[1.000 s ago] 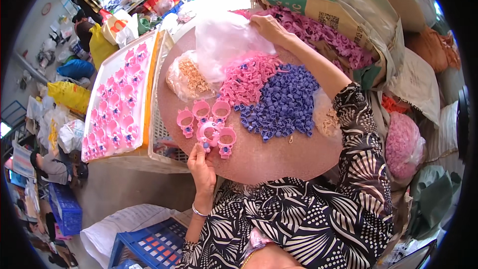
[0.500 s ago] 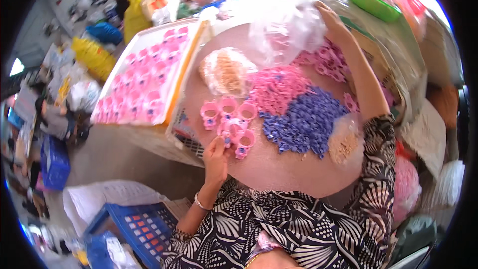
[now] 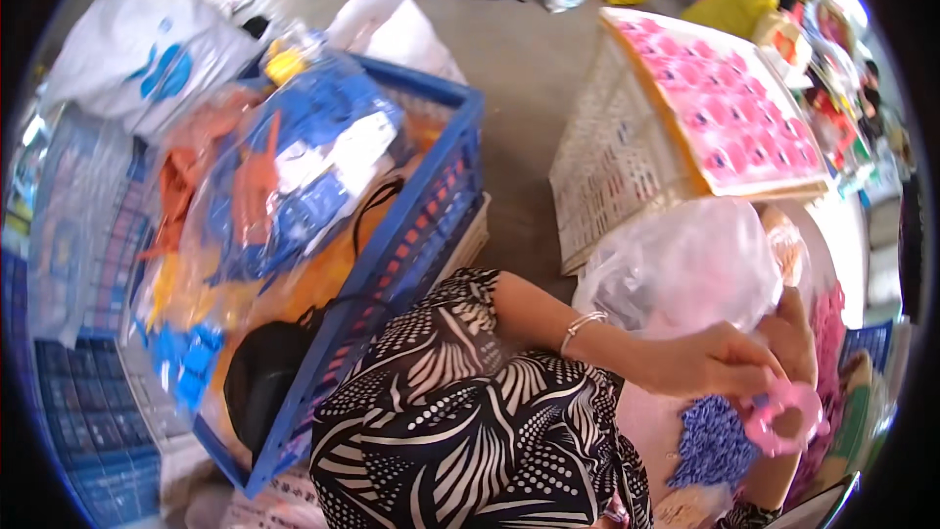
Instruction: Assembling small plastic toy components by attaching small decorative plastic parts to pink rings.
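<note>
1. Here, the left hand point(image 3: 720, 358) has its fingertips pressed together on 1 pink ring-shaped piece point(image 3: 809, 411), held above the table point(image 3: 641, 416).
2. Just behind, the right hand point(image 3: 791, 338) is near a clear plastic bag point(image 3: 676, 264); I cannot tell whether its fingers grip anything.
3. Lower, blue parts point(image 3: 715, 443) lie heaped.
4. Farther off, a white tray point(image 3: 769, 178) of pink pieces point(image 3: 725, 88) rests on a pale crate point(image 3: 612, 157).

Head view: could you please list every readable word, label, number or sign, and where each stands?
White sack, upper left: blue printed shape, no legible lettering.
Pale bag, lower edge: printed marks, too small and blurred.
Whitish bag, upper right: orange mark, too blurred.
None is readable.
</note>
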`<state>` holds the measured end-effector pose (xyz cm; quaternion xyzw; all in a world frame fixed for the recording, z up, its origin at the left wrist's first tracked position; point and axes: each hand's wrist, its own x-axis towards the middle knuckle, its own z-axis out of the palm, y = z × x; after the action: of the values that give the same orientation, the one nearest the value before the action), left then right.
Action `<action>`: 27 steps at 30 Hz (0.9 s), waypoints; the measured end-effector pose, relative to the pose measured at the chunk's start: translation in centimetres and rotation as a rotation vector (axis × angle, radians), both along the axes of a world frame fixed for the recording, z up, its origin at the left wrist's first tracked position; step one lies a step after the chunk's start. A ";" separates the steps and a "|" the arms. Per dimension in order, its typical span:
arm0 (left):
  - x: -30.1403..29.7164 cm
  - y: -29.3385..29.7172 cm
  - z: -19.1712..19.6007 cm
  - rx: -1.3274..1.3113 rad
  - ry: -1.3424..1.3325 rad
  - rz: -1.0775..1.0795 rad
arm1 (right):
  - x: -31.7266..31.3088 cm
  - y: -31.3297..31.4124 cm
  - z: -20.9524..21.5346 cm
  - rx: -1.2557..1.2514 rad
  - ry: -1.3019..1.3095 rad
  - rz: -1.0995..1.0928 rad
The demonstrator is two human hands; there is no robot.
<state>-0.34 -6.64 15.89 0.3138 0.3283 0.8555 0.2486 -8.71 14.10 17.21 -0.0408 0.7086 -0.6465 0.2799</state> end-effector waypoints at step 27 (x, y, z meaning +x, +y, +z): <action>-0.3 -7.8 1.8 0.079 -0.029 0.067 | -1.1 -42.9 -7.1 0.420 1.602 0.815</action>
<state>-0.68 -14.49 17.71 0.2999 0.3010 0.8800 0.2120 -9.85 -28.78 10.11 -0.6707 0.7242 -0.1348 -0.0861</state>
